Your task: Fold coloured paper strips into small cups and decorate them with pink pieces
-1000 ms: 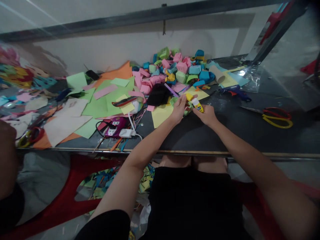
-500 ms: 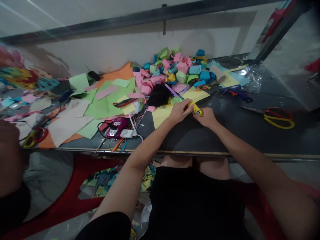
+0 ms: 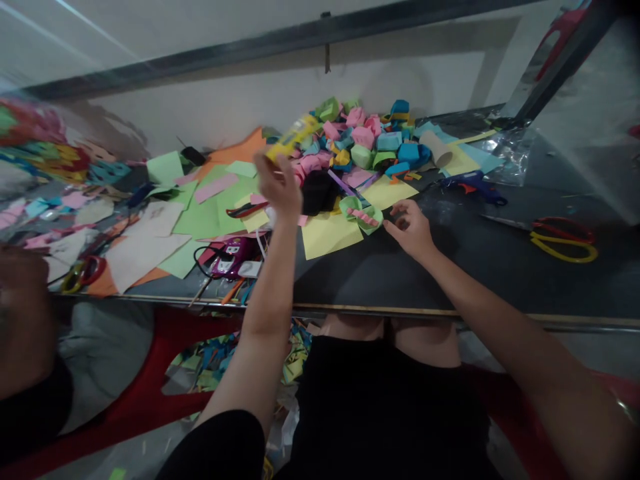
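Note:
Raised over the left part of the paper pile, my left hand point(image 3: 280, 187) grips a yellow tube with dark markings point(image 3: 295, 137), smeared by motion. My right hand point(image 3: 413, 227) hovers by the table with its fingers apart and curved, holding nothing. Just left of its fingertips is a small light-green paper piece point(image 3: 371, 221) with a twisted pink strip point(image 3: 363, 217) across it. I cannot tell whether the fingertips touch it. A second green paper cup shape point(image 3: 349, 205) lies against it, near a yellow sheet point(image 3: 330, 239) and a black object point(image 3: 320, 191).
Folded paper pieces point(image 3: 363, 137) are heaped along the wall. To the right lie a blue glue gun point(image 3: 475, 187) and red-and-yellow scissors point(image 3: 563, 240). A purple power strip point(image 3: 230, 257) sits near the front edge. Another person's arm point(image 3: 25, 320) is at far left.
My left hand has swung up and left, carrying the yellow tube away from my right hand. My right hand has let go of the tube and opened; the green piece with the pink strip now shows.

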`<state>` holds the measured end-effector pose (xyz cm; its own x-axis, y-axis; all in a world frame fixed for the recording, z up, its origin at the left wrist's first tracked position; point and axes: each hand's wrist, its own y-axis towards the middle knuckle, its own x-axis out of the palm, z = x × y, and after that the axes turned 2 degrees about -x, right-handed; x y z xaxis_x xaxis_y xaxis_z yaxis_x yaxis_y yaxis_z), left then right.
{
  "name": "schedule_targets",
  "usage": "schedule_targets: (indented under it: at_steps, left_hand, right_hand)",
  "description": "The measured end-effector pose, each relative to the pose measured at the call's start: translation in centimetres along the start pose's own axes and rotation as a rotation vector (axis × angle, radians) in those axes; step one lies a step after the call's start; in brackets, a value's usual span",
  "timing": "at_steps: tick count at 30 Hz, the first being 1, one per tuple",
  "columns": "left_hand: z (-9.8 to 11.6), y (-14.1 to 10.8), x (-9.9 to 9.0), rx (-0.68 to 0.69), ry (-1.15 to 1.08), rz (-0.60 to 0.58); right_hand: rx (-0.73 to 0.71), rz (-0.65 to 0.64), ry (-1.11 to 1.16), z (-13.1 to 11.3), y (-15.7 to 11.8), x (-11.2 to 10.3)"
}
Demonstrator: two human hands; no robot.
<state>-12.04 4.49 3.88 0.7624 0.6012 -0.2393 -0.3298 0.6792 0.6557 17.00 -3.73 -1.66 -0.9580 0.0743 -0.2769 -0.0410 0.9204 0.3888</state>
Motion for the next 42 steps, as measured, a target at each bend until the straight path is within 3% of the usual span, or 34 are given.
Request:
schedule_targets:
  at_steps: [2,3,6,8,10,12,15,17,19,22,25,29,35,39,42]
  left_hand:
    - [-1.5,3.3,-3.5,-0.036,0.252,0.272]
    - [-2.1,4.4,-4.9,-0.072,0.368,0.240]
    - [-2.8,4.5,-6.8,-0.266,0.701,-0.061]
    - [-2.4,2.8,-5.9,-0.293,0.777,-0.136]
    - [-1.4,0.6,-3.6,-0.163,0.685,-0.208]
    - [-0.1,-1.8,-0.6,-0.084,0.527,-0.412]
    - [1.4,-4.5,3.7,-0.076,0.370,-0.684]
    - [2.0,-5.6,5.6,-0.054,0.311,-0.721]
    - [2.2,-6.2,6.7,-0.044,0.235,-0.681]
    - [2.3,-6.9,7.2,-0.014,0.069,-0.591]
    - [2.1,-7.7,7.2,0.090,-0.126,-0.585]
    - [0.7,-8.0,7.0,0.132,-0.264,-0.724]
    - [-2.4,-6.4,6.4,-0.059,-0.343,-1.050]
    - [-1.9,-6.4,5.9,-0.013,-0.281,-1.073]
    - [-0.9,-7.3,6.1,0.049,-0.222,-0.979]
  right_hand:
    - [-0.038,-0.033,-0.061,0.0,0.0,0.0]
    - [-0.073,-0.049,-0.101,0.0,0.0,0.1]
    - [-0.227,-0.099,-0.238,0.3,0.1,0.2]
    - [-0.317,-0.130,-0.309,0.6,0.1,0.4]
    - [-0.355,-0.154,-0.367,1.1,0.1,0.6]
    - [-0.359,-0.159,-0.410,1.4,0.1,0.6]
    - [-0.373,-0.129,-0.415,1.6,0.0,0.5]
    - [-0.395,-0.100,-0.398,1.4,0.0,0.4]
    - [-0.416,-0.090,-0.377,1.3,0.1,0.3]
    - [-0.423,-0.106,-0.344,1.3,0.2,0.3]
    - [-0.401,-0.118,-0.314,1.6,0.3,0.4]
    - [-0.387,-0.146,-0.286,2.0,0.4,0.5]
    - [-0.352,-0.154,-0.352,2.6,1.1,-0.4]
    - [-0.310,-0.093,-0.405,2.7,1.3,-1.0]
    - [-0.267,-0.090,-0.333,2.5,1.2,-0.9]
